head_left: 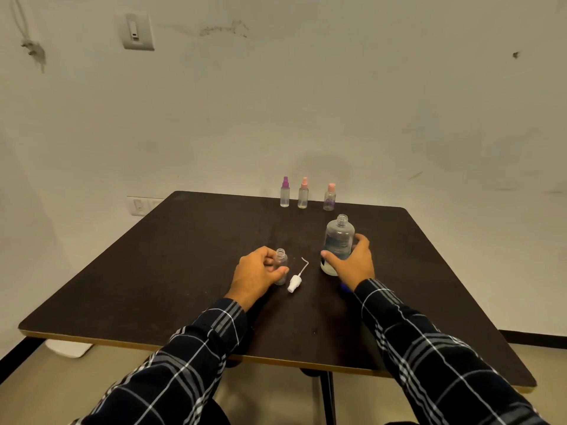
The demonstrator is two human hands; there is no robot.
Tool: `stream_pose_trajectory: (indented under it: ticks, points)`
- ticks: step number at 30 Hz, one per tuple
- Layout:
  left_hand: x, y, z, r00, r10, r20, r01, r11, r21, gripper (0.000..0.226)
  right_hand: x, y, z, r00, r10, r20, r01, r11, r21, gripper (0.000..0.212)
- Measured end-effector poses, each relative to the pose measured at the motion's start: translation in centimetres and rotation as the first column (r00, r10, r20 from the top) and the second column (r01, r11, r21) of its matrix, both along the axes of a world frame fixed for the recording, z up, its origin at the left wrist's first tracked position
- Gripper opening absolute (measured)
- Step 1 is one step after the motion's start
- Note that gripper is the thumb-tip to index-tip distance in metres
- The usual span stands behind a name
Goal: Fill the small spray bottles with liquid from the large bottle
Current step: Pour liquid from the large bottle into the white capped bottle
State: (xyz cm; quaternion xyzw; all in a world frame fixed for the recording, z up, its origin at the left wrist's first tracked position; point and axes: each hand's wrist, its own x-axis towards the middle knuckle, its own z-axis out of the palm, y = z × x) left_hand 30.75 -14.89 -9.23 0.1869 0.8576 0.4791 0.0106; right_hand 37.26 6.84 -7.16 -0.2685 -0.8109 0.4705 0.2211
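Observation:
A small clear spray bottle (281, 259) stands uncapped on the dark table (184, 271), and my left hand (256, 276) is wrapped around its body. Its white spray head (294, 283) with the thin dip tube lies on the table just right of that hand. The large clear bottle (338, 239) stands upright with its mouth open and a little liquid at its bottom; my right hand (352, 262) grips its lower half. A blue cap (345, 286) peeks out under my right wrist, mostly hidden.
Three capped small spray bottles stand in a row at the table's far edge: a purple-topped one (284, 193), a pink-topped one (303, 194) and another pink-topped one (329, 197). A pale wall rises right behind them.

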Motion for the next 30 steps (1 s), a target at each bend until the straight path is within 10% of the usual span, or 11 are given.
stream_pose_trajectory:
  ticks: [8, 30]
  points:
    - [-0.4, -0.1, -0.1, 1.0, -0.003, -0.005, 0.003, 1.0, -0.017, 0.029, -1.2, 0.9, 0.8, 0.993, 0.118, -0.008, -0.119, 0.992, -0.042, 0.076]
    - [-0.5, 0.0, -0.4, 1.0, 0.002, -0.013, -0.001, 1.0, 0.004, 0.027, -2.9, -1.3, 1.7, 0.919, 0.244, 0.308, -0.384, 0.728, 0.568, 0.072]
